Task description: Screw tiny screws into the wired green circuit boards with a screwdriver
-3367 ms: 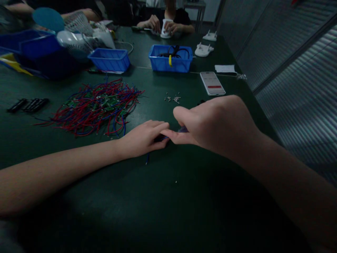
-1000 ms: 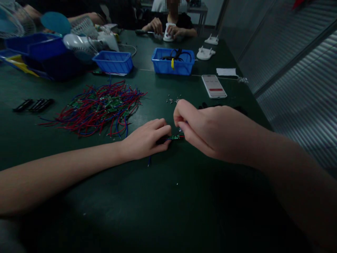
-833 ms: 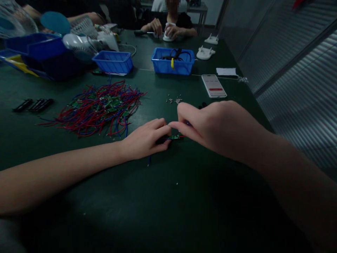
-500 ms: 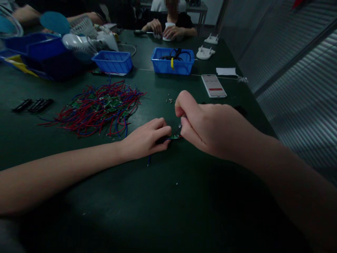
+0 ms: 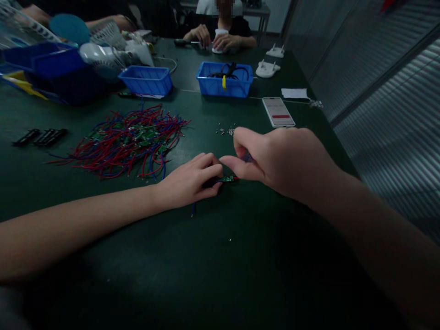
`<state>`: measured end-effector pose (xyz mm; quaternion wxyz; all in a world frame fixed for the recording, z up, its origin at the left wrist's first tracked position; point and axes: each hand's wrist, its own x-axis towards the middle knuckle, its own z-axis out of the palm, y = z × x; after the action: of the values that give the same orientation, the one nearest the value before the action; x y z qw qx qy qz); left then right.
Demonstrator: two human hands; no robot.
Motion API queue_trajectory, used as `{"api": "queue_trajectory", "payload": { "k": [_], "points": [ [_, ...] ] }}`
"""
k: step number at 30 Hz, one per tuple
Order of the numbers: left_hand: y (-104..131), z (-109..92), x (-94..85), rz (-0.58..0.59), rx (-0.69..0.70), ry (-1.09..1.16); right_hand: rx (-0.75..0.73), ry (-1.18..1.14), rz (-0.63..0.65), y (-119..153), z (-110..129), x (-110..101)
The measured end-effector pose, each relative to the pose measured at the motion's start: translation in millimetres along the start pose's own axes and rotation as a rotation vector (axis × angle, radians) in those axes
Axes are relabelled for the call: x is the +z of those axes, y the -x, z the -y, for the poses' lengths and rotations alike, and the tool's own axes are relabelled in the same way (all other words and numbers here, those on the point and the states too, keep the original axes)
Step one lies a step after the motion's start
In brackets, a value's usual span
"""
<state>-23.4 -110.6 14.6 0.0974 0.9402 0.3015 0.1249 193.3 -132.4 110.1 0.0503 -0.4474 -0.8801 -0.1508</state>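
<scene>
Left of the fingers of the left hand (image 5: 190, 181), thin red and blue wires (image 5: 129, 140) are heaped, smooth and tangled. By these fingers, nearly closed, a flat green circuit board (image 5: 227, 179) is pinched. By the curled right hand (image 5: 287, 158), a mostly hidden bluish object (image 5: 247, 157) is gripped; its thumb has just been straightened leftward, so the board is apparently steadied by the left hand alone.

Assembly workshop, heaped wired circuit boards (image 5: 132, 140), blue bins (image 5: 237, 88), loose screws (image 5: 222, 132)

Left hand (image 5: 190, 181) and left forearm (image 5: 82, 217) bare, slim; right hand (image 5: 285, 158) and right forearm (image 5: 364, 217) bare too. Blurred greyish patch (image 5: 11, 300), perhaps clothing, near left elbow.
</scene>
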Motion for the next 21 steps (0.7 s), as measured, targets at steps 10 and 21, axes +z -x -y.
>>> {"api": "queue_trajectory", "payload": {
  "k": [10, 21],
  "points": [
    [2, 3, 1.6, -0.050, 0.038, 0.014, -0.205, -0.018, 0.066, 5, 8, -12],
    [0, 0, -0.6, -0.021, 0.008, 0.011, -0.022, -0.021, 0.028, 2, 4, -5]
  ]
}}
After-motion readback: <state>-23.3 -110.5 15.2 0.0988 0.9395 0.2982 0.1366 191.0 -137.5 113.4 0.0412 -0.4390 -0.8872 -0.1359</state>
